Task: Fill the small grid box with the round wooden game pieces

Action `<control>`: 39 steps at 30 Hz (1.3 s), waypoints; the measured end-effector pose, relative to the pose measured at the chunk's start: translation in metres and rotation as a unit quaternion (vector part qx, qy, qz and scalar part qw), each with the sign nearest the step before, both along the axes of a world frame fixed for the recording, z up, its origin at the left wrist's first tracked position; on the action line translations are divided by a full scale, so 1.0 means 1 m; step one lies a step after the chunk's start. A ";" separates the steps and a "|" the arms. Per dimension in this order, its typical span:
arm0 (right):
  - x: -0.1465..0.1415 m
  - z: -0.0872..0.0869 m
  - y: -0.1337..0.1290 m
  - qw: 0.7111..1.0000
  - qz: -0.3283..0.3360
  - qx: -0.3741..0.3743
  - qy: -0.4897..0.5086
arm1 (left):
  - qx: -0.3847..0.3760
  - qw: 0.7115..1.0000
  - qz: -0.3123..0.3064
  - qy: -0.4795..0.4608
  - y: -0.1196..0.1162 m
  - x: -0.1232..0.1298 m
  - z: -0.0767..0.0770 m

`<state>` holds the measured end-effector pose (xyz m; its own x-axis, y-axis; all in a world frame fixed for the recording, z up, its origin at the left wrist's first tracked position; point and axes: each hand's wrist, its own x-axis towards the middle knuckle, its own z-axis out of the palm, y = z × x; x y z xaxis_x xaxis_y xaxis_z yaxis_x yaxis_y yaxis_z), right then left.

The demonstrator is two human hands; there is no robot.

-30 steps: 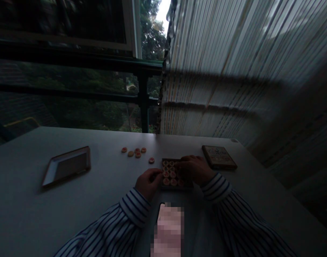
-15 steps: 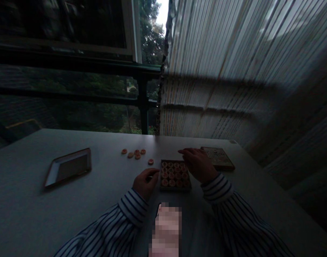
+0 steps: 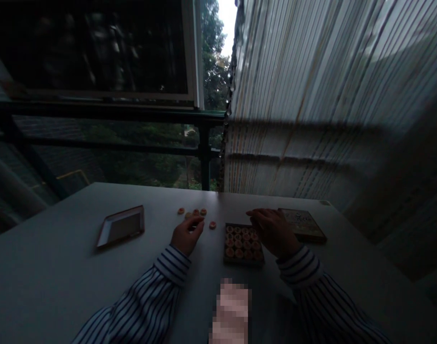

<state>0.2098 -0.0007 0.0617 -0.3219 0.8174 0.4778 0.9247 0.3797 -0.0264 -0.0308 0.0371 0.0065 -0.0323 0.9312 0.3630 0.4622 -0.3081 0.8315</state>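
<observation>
An open box (image 3: 226,262) filled with rows of round wooden pieces (image 3: 239,243) lies on the white table. Over its upper right corner is my right hand (image 3: 273,231), fingers stretched out to the left, nothing seen in them. My left hand (image 3: 187,235) is left of the box, near the loose round pieces (image 3: 181,210); its thumb and forefinger are apart with a gap between them, and nothing shows in it. One loose reddish piece (image 3: 212,225) lies between my left hand and the box. Part of the loose group is hidden behind my left fingers.
A shallow tray-like lid (image 3: 143,220) lies at the left of the table (image 3: 132,286). A flat printed box (image 3: 304,224) sits right of my right hand. At the near edge is a pixelated phone-like object (image 3: 232,310). Railing and a striped curtain (image 3: 275,71) stand behind.
My left hand has moved away from the filled box, left and forward to the loose pieces. My right hand stays over the box's corner. The camera view has shifted slightly.
</observation>
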 end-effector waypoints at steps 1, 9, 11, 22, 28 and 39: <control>-0.001 0.001 -0.001 1.000 0.003 -0.002 0.002 | 0.009 1.000 0.005 0.002 0.005 -0.005 0.003; -0.020 0.007 0.004 0.999 0.032 -0.042 0.006 | 0.006 0.997 -0.013 0.070 0.048 -0.042 0.019; -0.028 0.010 0.009 0.998 0.035 -0.046 0.002 | 0.026 0.993 -0.010 0.111 0.059 -0.047 0.023; -0.081 0.002 0.028 0.993 0.059 -0.102 0.009 | 0.038 0.971 -0.071 0.225 0.088 -0.045 0.008; -0.090 -0.017 0.025 0.993 0.062 -0.101 0.013 | 0.016 0.963 -0.060 0.261 0.088 -0.044 -0.001; -0.091 -0.027 0.022 0.993 0.084 -0.081 0.017 | -0.002 0.936 -0.109 0.335 0.090 -0.042 -0.005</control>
